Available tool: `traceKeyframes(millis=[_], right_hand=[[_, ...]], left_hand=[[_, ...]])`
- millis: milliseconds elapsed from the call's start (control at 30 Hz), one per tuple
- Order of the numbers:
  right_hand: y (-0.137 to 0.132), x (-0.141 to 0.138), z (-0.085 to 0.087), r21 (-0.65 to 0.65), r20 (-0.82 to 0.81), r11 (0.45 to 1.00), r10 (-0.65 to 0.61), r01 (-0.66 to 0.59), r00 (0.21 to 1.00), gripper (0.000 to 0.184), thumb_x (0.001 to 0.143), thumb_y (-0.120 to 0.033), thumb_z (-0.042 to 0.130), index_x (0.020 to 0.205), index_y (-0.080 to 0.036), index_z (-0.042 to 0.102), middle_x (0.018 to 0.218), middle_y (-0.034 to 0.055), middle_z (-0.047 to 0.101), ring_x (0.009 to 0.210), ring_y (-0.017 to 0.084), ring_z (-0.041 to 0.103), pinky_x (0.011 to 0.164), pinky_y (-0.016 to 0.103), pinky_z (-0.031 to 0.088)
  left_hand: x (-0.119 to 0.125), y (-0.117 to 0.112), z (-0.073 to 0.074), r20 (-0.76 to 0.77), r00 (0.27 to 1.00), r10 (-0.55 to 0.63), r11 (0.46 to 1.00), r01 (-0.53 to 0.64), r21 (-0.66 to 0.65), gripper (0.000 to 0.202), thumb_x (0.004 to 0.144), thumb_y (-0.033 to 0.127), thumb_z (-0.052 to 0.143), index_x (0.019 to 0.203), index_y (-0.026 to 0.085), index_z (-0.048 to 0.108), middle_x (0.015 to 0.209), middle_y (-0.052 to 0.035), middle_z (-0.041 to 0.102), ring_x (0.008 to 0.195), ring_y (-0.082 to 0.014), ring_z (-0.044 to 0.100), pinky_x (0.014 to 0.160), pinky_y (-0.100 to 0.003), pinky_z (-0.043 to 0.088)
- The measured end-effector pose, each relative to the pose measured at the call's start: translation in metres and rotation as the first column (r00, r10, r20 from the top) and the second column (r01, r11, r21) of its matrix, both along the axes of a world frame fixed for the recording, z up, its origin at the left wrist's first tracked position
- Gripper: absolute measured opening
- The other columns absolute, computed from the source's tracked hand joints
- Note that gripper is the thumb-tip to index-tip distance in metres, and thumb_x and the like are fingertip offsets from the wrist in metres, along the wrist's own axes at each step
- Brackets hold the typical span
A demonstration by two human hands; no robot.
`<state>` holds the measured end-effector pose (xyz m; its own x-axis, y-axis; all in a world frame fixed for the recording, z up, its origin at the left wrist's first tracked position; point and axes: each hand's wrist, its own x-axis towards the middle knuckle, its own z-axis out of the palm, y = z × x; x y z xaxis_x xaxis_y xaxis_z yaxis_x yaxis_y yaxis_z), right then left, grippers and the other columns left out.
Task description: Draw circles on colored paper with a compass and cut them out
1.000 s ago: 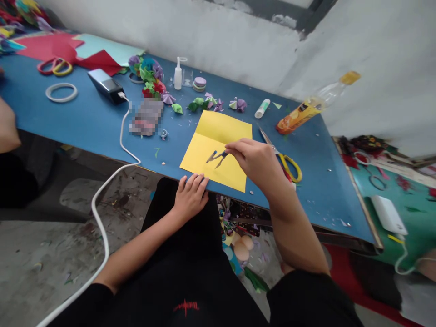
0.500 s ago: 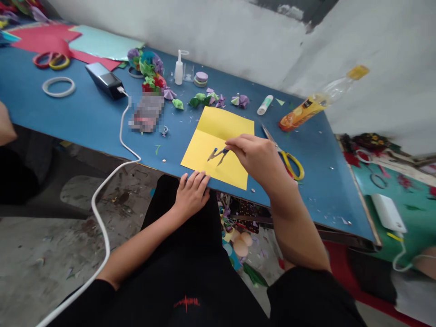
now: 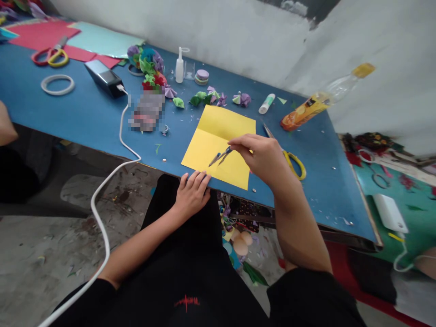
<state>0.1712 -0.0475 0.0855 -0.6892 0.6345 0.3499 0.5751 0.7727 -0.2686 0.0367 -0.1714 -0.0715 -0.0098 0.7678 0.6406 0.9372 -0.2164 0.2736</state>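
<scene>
A compass (image 3: 220,156) is pinched at its top by the right hand (image 3: 264,159), legs slanting leftward onto yellow paper (image 3: 211,136), whose near edge is pinned by the flat, open left hand (image 3: 192,193).

Blue tabletop (image 3: 85,118) carries yellow-handled scissors (image 3: 293,162), glue stick (image 3: 266,103), lying plastic bottle (image 3: 320,102), white glue bottle (image 3: 179,69), paper flowers (image 3: 150,68), black power bank (image 3: 104,78) with white cable (image 3: 102,218), tape ring (image 3: 57,84) far left
</scene>
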Motion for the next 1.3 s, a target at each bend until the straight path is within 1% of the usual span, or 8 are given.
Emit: traceKeyframes(millis=[167, 500, 700, 833, 967, 1067, 1167, 1300], right_hand=[[-0.001, 0.006, 0.004, -0.079, -0.013, 0.997, 0.011, -0.012, 1.000, 0.022, 0.090, -0.020, 0.052, 0.094, -0.023, 0.073, 0.094, 0.0052, 0.075, 0.086, 0.020, 0.070, 0.078, 0.034, 0.054], [-0.005, 0.006, 0.007, -0.112, 0.000, 0.987, 0.120, -0.120, 0.993, 0.023, 0.090, -0.018, 0.051, 0.094, -0.020, 0.074, 0.090, 0.0045, 0.076, 0.084, 0.018, 0.071, 0.076, 0.028, 0.054], [-0.006, 0.005, 0.009, -0.167, 0.003, 0.981, 0.096, -0.094, 0.995, 0.024, 0.089, -0.017, 0.051, 0.101, -0.020, 0.071, 0.093, 0.0046, 0.076, 0.087, 0.019, 0.071, 0.077, 0.029, 0.053], [-0.007, -0.002, 0.008, -0.197, 0.003, 0.971, 0.137, -0.134, 0.991, 0.022, 0.088, -0.016, 0.050, 0.096, -0.018, 0.071, 0.087, 0.0037, 0.076, 0.082, 0.017, 0.071, 0.074, 0.027, 0.052], [-0.009, -0.017, 0.006, -0.122, 0.114, 0.983, 0.153, -0.139, 0.982, 0.023, 0.088, -0.013, 0.048, 0.092, -0.020, 0.071, 0.085, 0.0017, 0.075, 0.081, 0.017, 0.069, 0.069, 0.026, 0.047], [-0.005, -0.027, 0.006, 0.015, 0.213, 0.998, 0.053, -0.058, 0.976, 0.021, 0.089, -0.015, 0.050, 0.090, -0.020, 0.071, 0.091, 0.0032, 0.074, 0.083, 0.018, 0.067, 0.062, 0.027, 0.041], [0.002, -0.031, 0.007, 0.139, 0.263, 0.990, -0.063, 0.027, 0.963, 0.020, 0.091, -0.022, 0.051, 0.088, -0.021, 0.070, 0.092, 0.0060, 0.073, 0.085, 0.020, 0.064, 0.065, 0.031, 0.038], [0.008, -0.022, 0.007, 0.215, 0.286, 0.972, -0.153, 0.092, 0.946, 0.021, 0.092, -0.025, 0.049, 0.086, -0.022, 0.069, 0.088, 0.0076, 0.071, 0.081, 0.022, 0.061, 0.068, 0.035, 0.035]], left_hand=[[0.000, 0.001, -0.003, 0.042, 0.999, -0.006, 1.000, 0.006, 0.006, 0.037, 0.088, 0.027, 0.053, 0.123, 0.016, 0.054, 0.118, -0.0128, 0.066, 0.115, -0.0249, 0.056, 0.107, -0.039, 0.026], [0.000, 0.001, -0.002, 0.015, 1.000, -0.008, 1.000, 0.008, 0.007, 0.032, 0.088, 0.026, 0.054, 0.117, 0.016, 0.057, 0.117, -0.0128, 0.066, 0.115, -0.0250, 0.056, 0.105, -0.038, 0.025], [0.000, 0.001, -0.001, -0.007, 1.000, 0.008, 0.999, -0.008, 0.035, 0.032, 0.087, 0.027, 0.054, 0.117, 0.017, 0.056, 0.116, -0.0111, 0.067, 0.112, -0.0239, 0.057, 0.106, -0.037, 0.025], [-0.001, 0.000, -0.001, -0.011, 1.000, 0.012, 1.000, -0.012, 0.023, 0.032, 0.087, 0.027, 0.053, 0.118, 0.018, 0.057, 0.117, -0.0112, 0.067, 0.112, -0.0247, 0.058, 0.107, -0.038, 0.025], [-0.001, 0.000, -0.003, 0.008, 1.000, 0.001, 1.000, -0.001, -0.002, 0.036, 0.088, 0.028, 0.053, 0.122, 0.018, 0.055, 0.119, -0.0122, 0.065, 0.115, -0.0253, 0.056, 0.108, -0.039, 0.024], [-0.001, 0.000, -0.003, 0.003, 1.000, 0.002, 1.000, -0.002, -0.004, 0.037, 0.088, 0.028, 0.052, 0.123, 0.019, 0.054, 0.119, -0.0118, 0.065, 0.115, -0.0250, 0.057, 0.109, -0.039, 0.024], [-0.002, 0.001, -0.001, -0.005, 1.000, -0.004, 1.000, 0.004, 0.018, 0.034, 0.087, 0.026, 0.053, 0.120, 0.017, 0.055, 0.117, -0.0114, 0.067, 0.113, -0.0241, 0.058, 0.108, -0.038, 0.025], [-0.001, 0.001, 0.000, -0.013, 1.000, 0.000, 0.999, 0.000, 0.036, 0.032, 0.087, 0.025, 0.054, 0.117, 0.017, 0.056, 0.116, -0.0108, 0.068, 0.112, -0.0238, 0.059, 0.107, -0.038, 0.026]])
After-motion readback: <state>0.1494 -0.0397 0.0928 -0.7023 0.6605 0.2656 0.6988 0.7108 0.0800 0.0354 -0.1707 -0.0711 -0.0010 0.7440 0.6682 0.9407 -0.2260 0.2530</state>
